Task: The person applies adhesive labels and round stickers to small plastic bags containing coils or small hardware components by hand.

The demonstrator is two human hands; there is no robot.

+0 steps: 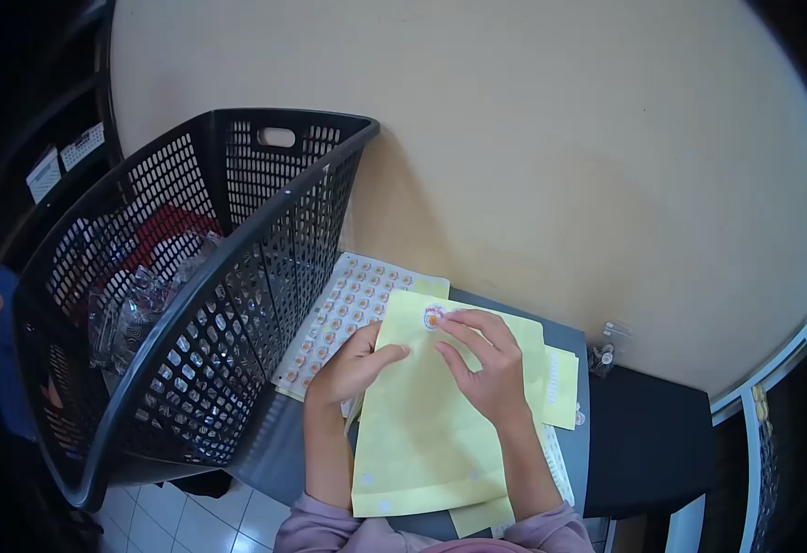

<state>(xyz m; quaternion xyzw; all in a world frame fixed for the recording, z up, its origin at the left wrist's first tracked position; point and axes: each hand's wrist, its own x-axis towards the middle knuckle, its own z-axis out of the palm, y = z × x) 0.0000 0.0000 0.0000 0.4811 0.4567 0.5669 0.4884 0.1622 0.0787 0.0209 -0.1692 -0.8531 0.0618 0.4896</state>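
A large yellow sheet (431, 424) is held up over a grey table. My left hand (353, 367) grips its left edge, thumb on the front and fingers behind. Near the top of the sheet is a round sticker (434, 318) with an orange centre. My right hand (488, 364) has its fingertips at the sticker's right side, with thumb and fingers apart. Behind the yellow sheet, to the left, lies a white sheet (329, 318) covered with rows of similar round stickers.
A large black basket (283, 198) holding clear plastic-wrapped items stands at the left. Smaller yellow paper (562, 387) lies at the grey table's (260, 442) right side. Beyond are a black surface (647, 433), a small clear object (603, 358) and the wall behind.
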